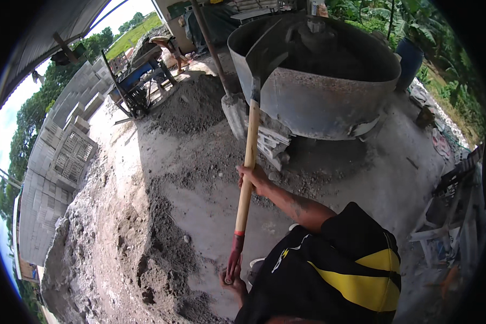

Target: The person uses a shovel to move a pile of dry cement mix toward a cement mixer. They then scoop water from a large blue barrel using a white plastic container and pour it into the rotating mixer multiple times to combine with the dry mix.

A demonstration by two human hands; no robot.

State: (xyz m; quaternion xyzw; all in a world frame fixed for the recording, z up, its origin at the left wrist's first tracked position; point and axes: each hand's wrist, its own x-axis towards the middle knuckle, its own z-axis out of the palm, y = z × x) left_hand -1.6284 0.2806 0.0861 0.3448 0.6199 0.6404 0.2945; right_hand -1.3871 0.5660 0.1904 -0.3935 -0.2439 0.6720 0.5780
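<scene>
A shovel (248, 146) with a long wooden shaft slants up across the view. My right hand (255, 179) is closed around the middle of its shaft. Lower down, my left hand (234, 283) grips the red handle end (234, 259). The dark shovel blade (264, 56) is raised at the near rim of a large round metal mixer drum (329, 102), overlapping its edge in this view. Whether the blade carries any material, I cannot tell. Dark gritty material and a central mixer part (314, 32) show inside the drum.
A grey sand and gravel heap (191, 102) lies left of the drum; a paler heap (113, 243) is nearer. Stacked concrete blocks (59, 156) line the left. Another person (173, 51) bends beside a blue machine (140, 75). A blue barrel (409, 62) stands behind right.
</scene>
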